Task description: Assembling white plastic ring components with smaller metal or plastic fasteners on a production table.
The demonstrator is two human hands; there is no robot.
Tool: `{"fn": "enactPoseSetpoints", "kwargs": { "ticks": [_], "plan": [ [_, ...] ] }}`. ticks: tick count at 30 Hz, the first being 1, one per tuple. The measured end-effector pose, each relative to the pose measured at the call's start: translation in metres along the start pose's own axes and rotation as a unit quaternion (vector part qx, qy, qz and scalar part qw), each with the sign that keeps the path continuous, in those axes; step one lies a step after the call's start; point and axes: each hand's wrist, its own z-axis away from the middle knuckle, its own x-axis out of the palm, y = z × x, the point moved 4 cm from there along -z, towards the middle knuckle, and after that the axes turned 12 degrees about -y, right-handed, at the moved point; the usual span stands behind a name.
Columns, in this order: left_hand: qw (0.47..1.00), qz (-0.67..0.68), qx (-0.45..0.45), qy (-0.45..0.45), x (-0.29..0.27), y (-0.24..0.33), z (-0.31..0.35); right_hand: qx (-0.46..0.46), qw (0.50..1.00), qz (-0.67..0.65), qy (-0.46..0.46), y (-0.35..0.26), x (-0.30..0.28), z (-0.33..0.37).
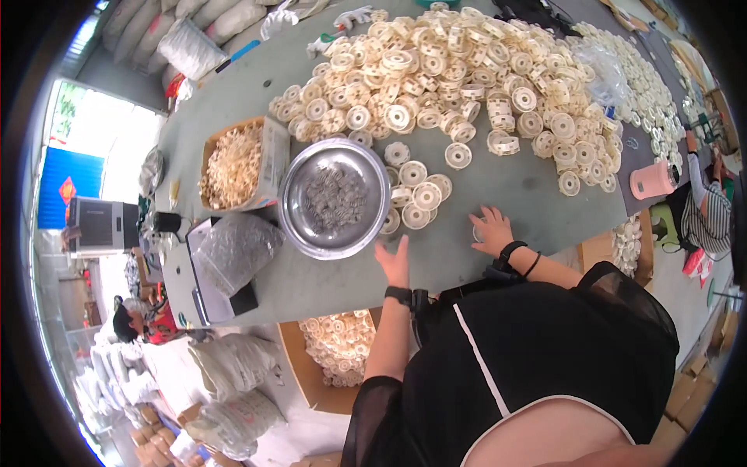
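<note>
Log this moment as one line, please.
left hand: open, near metal bowl and loose cream wheels | right hand: at gray tabletop, grasp unclear | wheel pile: far side

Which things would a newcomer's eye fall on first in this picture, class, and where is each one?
Probably first is the big heap of cream wheel-shaped pieces across the far side of the grey-green table. Next might come the shiny metal bowl, left of the person's left hand, with a cardboard box of small cream parts farther left. The pink cylinder near the table's right edge also catches the eye.
</note>
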Motion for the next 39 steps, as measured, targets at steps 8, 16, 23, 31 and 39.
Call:
{"fn": "enactPoseSetpoints", "kwargs": {
  "ticks": [8, 16, 23, 31, 39],
  "plan": [
    [0.958, -0.174, -0.182, 0.135, 0.033, 0.022, -0.038, -0.091, 0.966, -0.231, 0.068, 0.011, -0.048, -0.049],
    [0.979, -0.203, 0.021, 0.023, 0.061, 0.035, -0.06, -0.184, 0.967, -0.175, 0.029, -0.04, -0.07, -0.151],
    [0.998, 0.032, -0.019, -0.052, 0.081, 0.038, -0.059, -0.208, 0.974, -0.05, -0.079, -0.04, -0.051, -0.119],
    [0.983, 0.184, 0.011, 0.003, 0.075, 0.034, -0.045, -0.163, 0.972, -0.165, -0.031, -0.018, -0.065, -0.096],
    [0.945, 0.325, 0.037, -0.003, 0.033, 0.052, 0.006, -0.098, 0.988, -0.122, 0.017, -0.023, -0.053, -0.079]
  ]
}}
